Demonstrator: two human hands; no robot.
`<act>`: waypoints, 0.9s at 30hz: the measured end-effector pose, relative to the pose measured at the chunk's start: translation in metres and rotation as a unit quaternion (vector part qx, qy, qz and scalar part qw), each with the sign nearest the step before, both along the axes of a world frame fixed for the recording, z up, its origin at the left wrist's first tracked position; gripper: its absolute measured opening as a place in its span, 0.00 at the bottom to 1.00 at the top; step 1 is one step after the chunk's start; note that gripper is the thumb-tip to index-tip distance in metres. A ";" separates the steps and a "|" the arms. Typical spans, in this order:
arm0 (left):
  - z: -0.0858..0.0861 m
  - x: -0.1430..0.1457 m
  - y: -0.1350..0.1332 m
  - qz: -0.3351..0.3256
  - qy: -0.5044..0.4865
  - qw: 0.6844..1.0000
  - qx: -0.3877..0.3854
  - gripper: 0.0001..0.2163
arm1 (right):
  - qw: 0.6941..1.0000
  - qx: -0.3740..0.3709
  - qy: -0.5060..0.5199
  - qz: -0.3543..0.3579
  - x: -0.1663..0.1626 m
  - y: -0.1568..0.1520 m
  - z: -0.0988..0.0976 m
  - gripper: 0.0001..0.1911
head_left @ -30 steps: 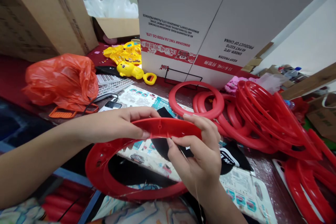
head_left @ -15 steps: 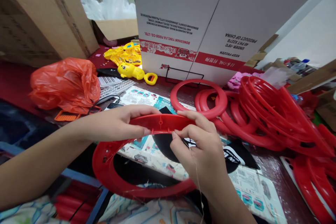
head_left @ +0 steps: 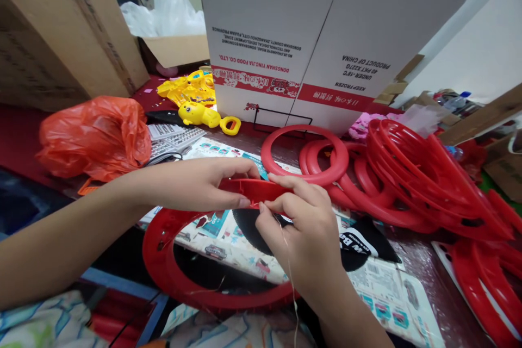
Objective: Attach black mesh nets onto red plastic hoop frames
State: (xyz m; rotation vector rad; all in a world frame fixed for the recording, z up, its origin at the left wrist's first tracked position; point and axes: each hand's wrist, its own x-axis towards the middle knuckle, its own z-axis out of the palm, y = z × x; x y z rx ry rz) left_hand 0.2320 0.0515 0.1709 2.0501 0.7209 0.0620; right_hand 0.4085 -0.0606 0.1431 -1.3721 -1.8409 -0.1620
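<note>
- Hands nearly meeting at centre, both clamped on one piece: left hand and right hand, a narrow gap between the two thumbs!
- Left hand comes in flat and sideways, fingers over the far edge, thumb stretched along the near edge, the forearm slanting up from the lower left.
- Right hand faces it, knuckles bent, thumb and forefinger pinching at the near edge, another finger reaching over the top; its wrist rises from the lower right.
- And the prize between them, a red ring: far side up in the grip, near side low over patterned cloth.
- Thin pale strand dangling from beneath the right hand's fingers, down past the ring.
- Just beyond, printed sheets on the table, and a black piece with white lettering right of the right hand.
- Further out, loose red rings overlap, touching a nested red stack on the right.
- Over on the left, an orange-red bag; a yellow toy sits near the white carton, whose print is upside down.
</note>
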 end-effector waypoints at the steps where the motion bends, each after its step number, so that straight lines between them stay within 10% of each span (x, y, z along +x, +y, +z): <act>1: 0.000 0.001 -0.001 0.003 -0.001 1.000 -0.009 0.12 | 1.000 -0.002 -0.002 0.001 0.001 0.000 0.001 0.10; 19: -0.013 -0.009 -0.010 0.057 -0.045 0.996 -0.052 0.16 | 1.000 0.013 0.016 -0.010 0.018 -0.012 -0.015 0.06; 27: -0.019 -0.014 -0.003 -0.002 -0.060 0.996 0.060 0.20 | 0.995 -0.041 0.085 -0.014 0.013 -0.011 -0.015 0.09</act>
